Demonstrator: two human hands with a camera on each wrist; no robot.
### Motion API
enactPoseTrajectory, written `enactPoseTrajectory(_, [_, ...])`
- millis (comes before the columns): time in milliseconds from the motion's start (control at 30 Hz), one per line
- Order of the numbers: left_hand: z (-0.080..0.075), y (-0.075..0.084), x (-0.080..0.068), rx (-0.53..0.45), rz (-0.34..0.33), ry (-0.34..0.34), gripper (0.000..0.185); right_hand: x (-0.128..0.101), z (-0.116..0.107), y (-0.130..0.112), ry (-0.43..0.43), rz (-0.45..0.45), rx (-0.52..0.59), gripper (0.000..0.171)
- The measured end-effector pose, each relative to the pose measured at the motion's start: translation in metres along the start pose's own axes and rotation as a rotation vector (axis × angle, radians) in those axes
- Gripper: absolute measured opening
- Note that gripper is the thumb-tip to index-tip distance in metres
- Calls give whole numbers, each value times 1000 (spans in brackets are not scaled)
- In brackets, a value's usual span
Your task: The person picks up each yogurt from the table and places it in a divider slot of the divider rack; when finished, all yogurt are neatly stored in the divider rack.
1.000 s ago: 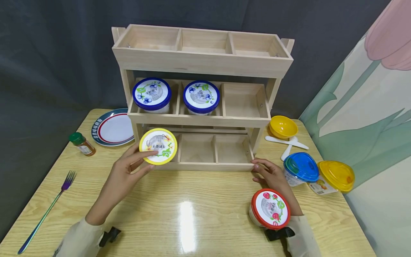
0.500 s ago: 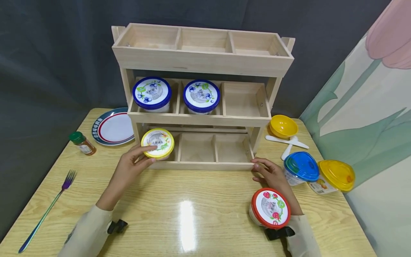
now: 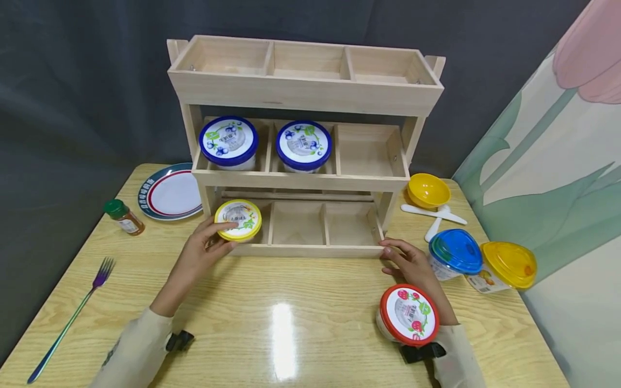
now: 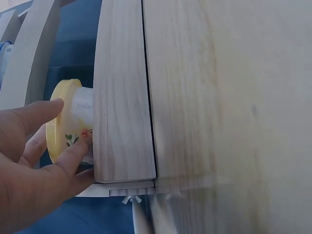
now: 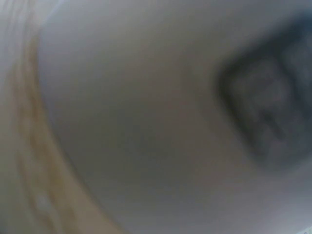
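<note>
My left hand (image 3: pixel 206 248) holds a tub with a yellow lid (image 3: pixel 237 218) by its rim and side. That tub sits low in the bottom left compartment of a three-tier wooden shelf (image 3: pixel 301 251); in the left wrist view, the front board partly covers the tub (image 4: pixel 80 105). My right hand (image 3: pixel 409 264) rests its fingertips against the shelf's bottom right front corner, its fingers loosely bent. A tub with a red lid (image 3: pixel 409 315) stands in front of my right forearm. A pale blurred surface (image 5: pixel 146 122) fills most of the right wrist view.
Two blue-lidded tubs (image 3: pixel 229 141) occupy the middle tier's left and centre compartments. To the left lie a plate (image 3: pixel 174 194), a spice jar (image 3: pixel 125 217) and a fork (image 3: pixel 73 318). To the right are a yellow bowl (image 3: pixel 428 191), white utensils (image 3: pixel 439 215) and two lidded containers (image 3: pixel 456 253).
The left hand has lowered the yellow-lidded tub from above the bottom tier into its left compartment. The right hand has kept its place.
</note>
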State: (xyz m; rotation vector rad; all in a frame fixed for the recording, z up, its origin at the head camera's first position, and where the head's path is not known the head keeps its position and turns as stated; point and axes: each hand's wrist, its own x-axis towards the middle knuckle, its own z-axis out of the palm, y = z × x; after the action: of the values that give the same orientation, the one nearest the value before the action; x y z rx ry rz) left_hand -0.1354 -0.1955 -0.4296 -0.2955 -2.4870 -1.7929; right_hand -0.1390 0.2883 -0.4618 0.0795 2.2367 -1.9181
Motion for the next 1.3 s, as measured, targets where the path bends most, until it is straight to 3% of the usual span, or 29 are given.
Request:
enactPoseTrajectory(300, [-4,5,-1,28,-27,-20,47,0,0,-2,4,8,-12,36])
enactPoseTrajectory(500, [-7,10,-8,73,-45,27,45,-2,2,-7,-28,-19,-32,41])
enactPoseTrajectory(700, [-15,14,-15,115,-29,67,45,-12,-5,-16,-152,-88,-119,51])
enactPoseTrajectory(867, [-25,10,-19,123,-40,86,44,-22,-10,-31,-209,-140,-301,52])
enactPoseTrajectory(1033, [-33,4,-24,118,-64,71,38,-38,-11,-55,-158,-214,-467,49])
enactPoseTrajectory(1167, [-36,-2,-25,139,-81,53,38,-54,-10,-68,-107,-262,-499,45])
enactPoseTrajectory(1300, [-37,-6,-27,127,-78,91,31,-70,-6,-72,-48,-345,-523,39])
